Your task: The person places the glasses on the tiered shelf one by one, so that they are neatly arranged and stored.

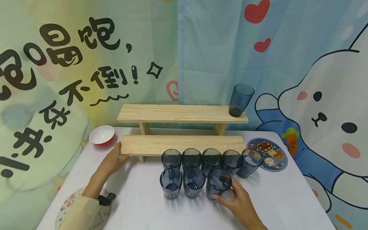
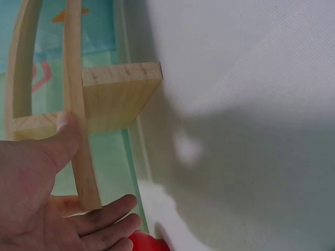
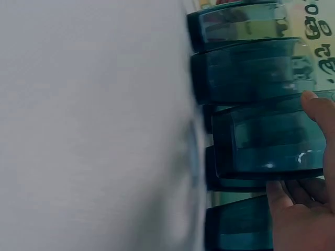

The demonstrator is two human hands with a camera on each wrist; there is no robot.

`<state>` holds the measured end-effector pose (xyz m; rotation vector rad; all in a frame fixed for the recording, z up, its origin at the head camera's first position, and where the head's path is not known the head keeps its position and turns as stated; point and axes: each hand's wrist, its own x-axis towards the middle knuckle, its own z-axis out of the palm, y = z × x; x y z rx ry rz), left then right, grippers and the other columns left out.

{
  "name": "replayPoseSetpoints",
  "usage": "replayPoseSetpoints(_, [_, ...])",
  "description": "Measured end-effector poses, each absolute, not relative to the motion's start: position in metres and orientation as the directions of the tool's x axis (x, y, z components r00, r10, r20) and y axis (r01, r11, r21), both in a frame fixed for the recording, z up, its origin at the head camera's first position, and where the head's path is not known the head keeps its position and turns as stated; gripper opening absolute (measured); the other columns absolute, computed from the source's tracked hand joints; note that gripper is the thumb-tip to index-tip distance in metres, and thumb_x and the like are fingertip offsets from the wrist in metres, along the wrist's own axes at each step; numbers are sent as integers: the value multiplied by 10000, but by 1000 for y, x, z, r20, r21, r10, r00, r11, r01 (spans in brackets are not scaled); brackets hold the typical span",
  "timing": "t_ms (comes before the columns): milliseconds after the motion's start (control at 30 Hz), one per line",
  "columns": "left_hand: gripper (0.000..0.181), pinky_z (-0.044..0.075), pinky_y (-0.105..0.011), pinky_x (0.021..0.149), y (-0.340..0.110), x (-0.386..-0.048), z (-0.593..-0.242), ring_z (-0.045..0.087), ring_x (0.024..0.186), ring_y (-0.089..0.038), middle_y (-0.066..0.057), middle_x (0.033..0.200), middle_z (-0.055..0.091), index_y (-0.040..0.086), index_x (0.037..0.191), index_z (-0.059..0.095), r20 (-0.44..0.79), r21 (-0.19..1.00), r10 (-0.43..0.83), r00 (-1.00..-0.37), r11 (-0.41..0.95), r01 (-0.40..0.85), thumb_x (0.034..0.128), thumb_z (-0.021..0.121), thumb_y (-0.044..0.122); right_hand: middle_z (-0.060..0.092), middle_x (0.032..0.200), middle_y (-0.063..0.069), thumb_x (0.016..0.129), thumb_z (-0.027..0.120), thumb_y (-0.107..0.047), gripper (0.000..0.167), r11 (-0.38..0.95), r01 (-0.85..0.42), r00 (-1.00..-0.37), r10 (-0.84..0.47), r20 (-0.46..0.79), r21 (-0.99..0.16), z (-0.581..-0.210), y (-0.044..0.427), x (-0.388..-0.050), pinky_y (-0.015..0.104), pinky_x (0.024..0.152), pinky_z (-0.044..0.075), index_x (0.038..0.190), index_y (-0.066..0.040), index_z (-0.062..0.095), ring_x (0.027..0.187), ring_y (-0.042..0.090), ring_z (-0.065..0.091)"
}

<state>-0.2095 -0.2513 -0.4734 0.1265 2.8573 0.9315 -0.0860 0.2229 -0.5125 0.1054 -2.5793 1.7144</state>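
Observation:
My right hand (image 1: 240, 203) grips a blue-tinted drinking glass (image 3: 272, 138) at the right of the front row, thumb on one side and fingers on the other. Its base looks slightly raised off the cloth in the right wrist view. Two like glasses (image 1: 171, 185) stand left of it, with a row of several more glasses (image 1: 192, 158) behind. At the left end of the lower board of a two-tier wooden shelf (image 1: 172, 143), my left hand (image 1: 115, 161) holds the board, thumb against its edge (image 2: 78, 151). Another glass (image 1: 241, 100) stands on the upper board's right end.
A red bowl with a white inside (image 1: 102, 135) sits left of the shelf. On the right lies a round blue cartoon mat (image 1: 276, 159). A patterned round mat (image 1: 104, 212) is partly under the left forearm. A printed curtain (image 1: 207, 48) hangs behind the white-covered table (image 1: 143, 204).

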Motion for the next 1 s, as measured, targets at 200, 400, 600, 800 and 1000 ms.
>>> replayPoseSetpoints(200, [908, 284, -690, 1194, -251, -209, -474, 279, 1486, -613, -485, 1589, 215, -230, 1551, 113, -111, 597, 117, -987, 801, 27, 1080, 615, 362, 541, 1521, 189, 837, 913, -188, 729, 368, -120, -993, -50, 109, -922, -492, 226, -82, 141, 1058, 450, 1449, 6, 567, 1306, -158, 469])
replayPoseSetpoints(400, [901, 292, -691, 1189, -251, -208, -474, 290, 1478, -617, -491, 1581, 223, -231, 1548, 118, -103, 592, 121, -987, 805, 37, 1080, 616, 357, 565, 1463, 165, 845, 904, -160, 673, 369, -157, -987, -80, 137, -916, -466, 232, -82, 153, 1051, 464, 1424, -20, 591, 1318, -105, 510])
replayPoseSetpoints(600, [907, 279, -690, 1196, -251, -208, -472, 268, 1487, -616, -484, 1592, 198, -233, 1549, 110, -113, 588, 121, -986, 808, 31, 1083, 610, 363, 548, 1505, 153, 866, 894, -227, 696, 424, -119, -992, -96, 86, -898, -428, 239, -85, 135, 1049, 449, 1454, -51, 564, 1407, 153, 559])
replayPoseSetpoints(800, [903, 279, -694, 1194, -252, -209, -473, 276, 1478, -623, -499, 1580, 205, -240, 1543, 114, -104, 585, 125, -987, 810, 41, 1083, 609, 359, 461, 1588, 211, 897, 868, -205, 738, 461, -163, -986, -109, 127, -872, -395, 249, -97, 136, 1077, 401, 1512, -26, 500, 1473, 455, 456])
replayPoseSetpoints(1000, [882, 308, -698, 1176, -252, -209, -474, 326, 1451, -632, -512, 1549, 261, -234, 1538, 135, -82, 583, 123, -989, 811, 52, 1078, 621, 340, 507, 1543, 177, 923, 847, -206, 684, 495, -219, -976, -118, 185, -841, -373, 258, -120, 125, 1082, 392, 1494, -31, 513, 1476, 427, 462])
